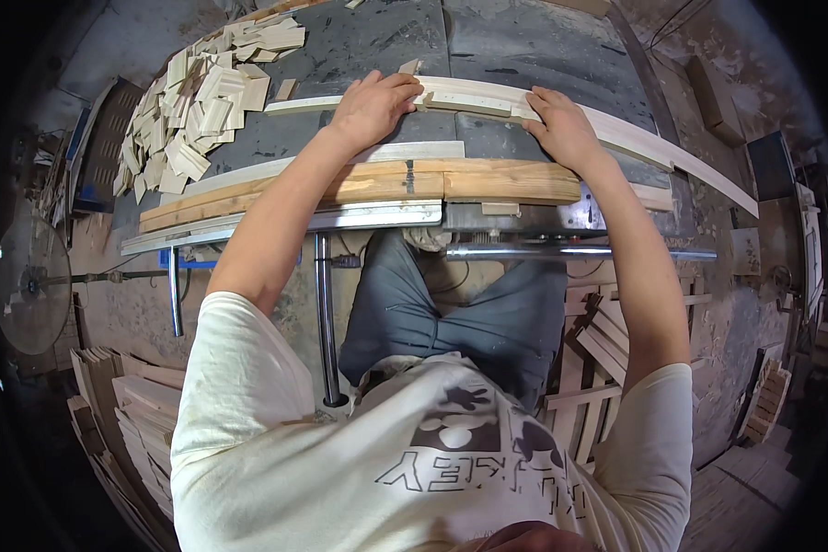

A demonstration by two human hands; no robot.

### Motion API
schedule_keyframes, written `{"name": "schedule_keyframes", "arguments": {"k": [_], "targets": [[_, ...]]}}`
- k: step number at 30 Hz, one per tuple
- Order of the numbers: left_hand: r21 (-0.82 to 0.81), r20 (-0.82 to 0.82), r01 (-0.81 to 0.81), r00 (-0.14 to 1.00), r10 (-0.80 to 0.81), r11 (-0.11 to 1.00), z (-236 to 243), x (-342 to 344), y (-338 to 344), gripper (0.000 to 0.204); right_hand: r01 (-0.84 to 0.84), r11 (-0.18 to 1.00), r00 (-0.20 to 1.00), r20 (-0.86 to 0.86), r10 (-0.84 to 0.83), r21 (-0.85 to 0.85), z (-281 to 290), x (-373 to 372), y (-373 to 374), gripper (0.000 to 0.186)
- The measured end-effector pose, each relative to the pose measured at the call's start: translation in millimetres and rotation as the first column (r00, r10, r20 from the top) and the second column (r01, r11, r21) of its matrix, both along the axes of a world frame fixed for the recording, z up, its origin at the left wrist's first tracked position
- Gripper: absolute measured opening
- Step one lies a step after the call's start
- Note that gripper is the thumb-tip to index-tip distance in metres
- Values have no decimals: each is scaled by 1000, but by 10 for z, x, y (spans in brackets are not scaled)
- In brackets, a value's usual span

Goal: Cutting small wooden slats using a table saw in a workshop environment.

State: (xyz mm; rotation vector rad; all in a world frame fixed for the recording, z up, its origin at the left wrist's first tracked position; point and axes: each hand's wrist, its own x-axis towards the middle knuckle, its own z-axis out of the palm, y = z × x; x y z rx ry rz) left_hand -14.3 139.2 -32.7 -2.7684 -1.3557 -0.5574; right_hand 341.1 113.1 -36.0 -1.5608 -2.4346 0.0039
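A long pale wooden strip [635, 138] lies across the dark saw table [524, 46]. My left hand [373, 106] presses flat on the strip's left part. My right hand [561, 124] grips the strip further right, fingers curled over its far edge. Between the two hands a small wood offcut [425, 99] sits by the strip. Closer to me, a thick wooden fence board [488, 179] runs along the table's near edge, with another pale strip [248, 175] resting beside it.
A heap of several short wood offcuts [193, 101] covers the table's far left. Stacks of pale slats stand on the floor at lower left [129, 414] and right [598, 350]. Metal rails [580, 250] and a post [325, 313] run under the table.
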Motion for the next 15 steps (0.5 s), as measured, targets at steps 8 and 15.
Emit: {"name": "schedule_keyframes", "arguments": {"k": [8, 15], "targets": [[75, -50, -107, 993, 111, 991, -347, 133, 164, 31, 36, 999, 999, 3, -36, 22, -390, 36, 289, 55], [46, -92, -176, 979, 180, 983, -495, 142, 236, 32, 48, 999, 999, 11, -49, 18, -537, -17, 403, 56]]}}
